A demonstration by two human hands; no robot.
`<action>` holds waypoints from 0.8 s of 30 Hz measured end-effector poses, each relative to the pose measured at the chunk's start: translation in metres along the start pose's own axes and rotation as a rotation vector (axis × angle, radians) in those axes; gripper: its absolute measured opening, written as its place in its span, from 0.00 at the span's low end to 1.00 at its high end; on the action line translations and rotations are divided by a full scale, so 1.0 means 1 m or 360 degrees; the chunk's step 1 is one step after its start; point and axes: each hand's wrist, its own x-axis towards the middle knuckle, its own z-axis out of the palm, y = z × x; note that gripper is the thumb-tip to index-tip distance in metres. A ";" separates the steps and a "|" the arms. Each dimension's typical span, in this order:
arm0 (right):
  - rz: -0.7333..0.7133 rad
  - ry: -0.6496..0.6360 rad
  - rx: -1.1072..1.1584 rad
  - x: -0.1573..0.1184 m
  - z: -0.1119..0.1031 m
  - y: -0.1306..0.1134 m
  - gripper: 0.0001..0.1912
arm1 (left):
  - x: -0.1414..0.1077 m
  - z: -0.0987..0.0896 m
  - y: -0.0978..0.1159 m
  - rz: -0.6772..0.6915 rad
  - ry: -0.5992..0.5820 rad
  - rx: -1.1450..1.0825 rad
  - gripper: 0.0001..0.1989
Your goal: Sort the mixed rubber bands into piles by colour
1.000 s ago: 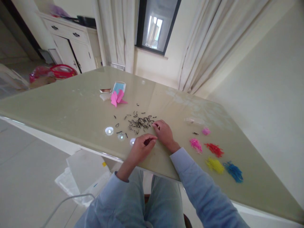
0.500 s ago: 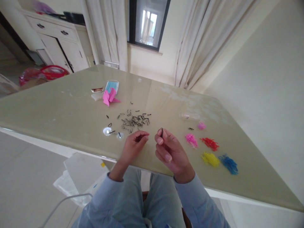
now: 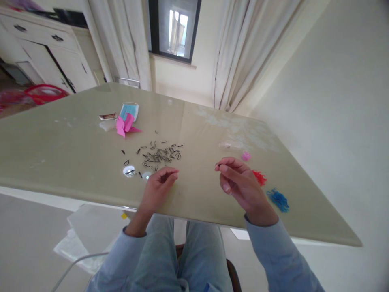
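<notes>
My right hand (image 3: 240, 180) is raised over the table, thumb and forefinger pinched on a small black rubber band (image 3: 217, 165), of which only a dark bit shows at the fingertips. Behind that hand lies a pile of red rubber bands (image 3: 259, 177), partly covered by it. A blue pile (image 3: 278, 200) is beside its wrist. Near the table's front edge my left hand (image 3: 158, 188) rests with curled fingers, thumb against forefinger; whatever they hold, if anything, is hidden. Just beyond it spreads a loose heap of black rubber bands (image 3: 161, 155).
A pink clump (image 3: 246, 155) and a clear plastic tube-like piece (image 3: 231, 144) lie at the right. Toward the back left are a blue face mask (image 3: 129, 110), a pink piece (image 3: 126, 125) and a small packet (image 3: 107, 116). The table (image 3: 194, 194) has a straight front edge.
My right hand has moved right with the black rubber band, now covering the yellow and pink piles. My left hand stays near the black heap. The view has shifted slightly right.
</notes>
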 end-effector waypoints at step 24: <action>0.0025 0.0450 -0.2354 0.084 -0.162 0.008 0.06 | 0.001 -0.002 0.000 -0.0030 0.0001 0.0063 0.13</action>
